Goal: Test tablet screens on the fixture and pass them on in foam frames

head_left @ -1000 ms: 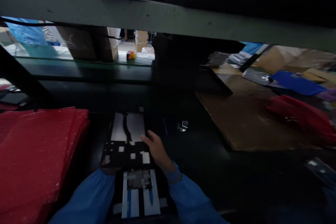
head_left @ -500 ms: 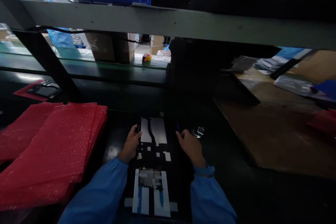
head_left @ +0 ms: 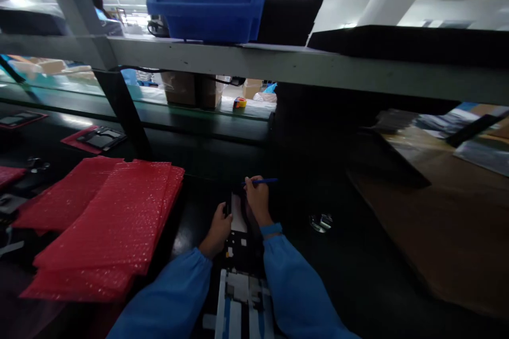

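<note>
My left hand (head_left: 218, 232) grips the left edge of a dark flat panel (head_left: 237, 220) with silver plates and small white patches, its thumb on the near face. Over the panel's upper right, my right hand (head_left: 257, 202) is closed on a thin blue pen-like stick (head_left: 267, 180), which lies crosswise and points right. My right hand and forearm hide much of the panel's right side. Closer to me is a second part (head_left: 238, 287) with a grey board, white strips and blue tabs, partly covered by my right sleeve.
Red bubble-wrap pouches (head_left: 115, 212) are stacked on the left. Small shiny metal pieces (head_left: 320, 222) lie on the dark bench to the right, before a brown board (head_left: 449, 228). A grey shelf beam (head_left: 286, 63) crosses above, carrying a blue bin (head_left: 210, 16).
My right hand has moved from the panel's right side to over its upper part, bringing the blue stick crosswise. My left hand stays on the panel's left edge. The camera view has shifted.
</note>
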Tool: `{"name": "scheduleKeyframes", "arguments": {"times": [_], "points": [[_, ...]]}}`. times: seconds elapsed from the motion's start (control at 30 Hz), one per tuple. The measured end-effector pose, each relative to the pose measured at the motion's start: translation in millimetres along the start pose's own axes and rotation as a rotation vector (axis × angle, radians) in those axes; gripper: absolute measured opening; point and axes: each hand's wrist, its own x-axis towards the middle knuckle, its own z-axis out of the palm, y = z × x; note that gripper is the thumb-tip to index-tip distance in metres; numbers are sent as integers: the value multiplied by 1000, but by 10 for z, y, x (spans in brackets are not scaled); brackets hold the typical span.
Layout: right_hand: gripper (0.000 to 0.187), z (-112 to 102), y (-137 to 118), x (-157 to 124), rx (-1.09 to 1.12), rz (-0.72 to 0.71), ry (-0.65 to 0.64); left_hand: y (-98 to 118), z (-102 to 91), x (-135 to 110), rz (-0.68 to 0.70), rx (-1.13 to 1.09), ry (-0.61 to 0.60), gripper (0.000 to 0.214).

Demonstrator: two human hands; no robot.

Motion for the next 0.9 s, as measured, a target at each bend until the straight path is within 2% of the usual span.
{"name": "scheduleKeyframes", "arguments": {"times": [0.13, 0.33, 0.6, 0.67, 0.73, 0.9], "points": [[28, 133, 50, -53, -65, -39, 33, -45, -8, 33, -13, 31, 23, 47], [25, 127, 43, -82, -164, -73, -13, -35, 13, 15, -20, 43, 49, 44], [21, 151, -10, -123, -268, -62, 17, -24, -5, 21, -44, 24, 21, 44], [22, 74, -32, -119, -298, -42, 35, -16, -11, 26, -40, 26, 9, 45], [25, -92, -35, -103, -343, -17, 40, -6, -14, 25, -38, 21, -11, 44], [28, -767, 56, -158, -551, 100, -22, 14, -13, -15, -45, -8, -29, 41]]}}
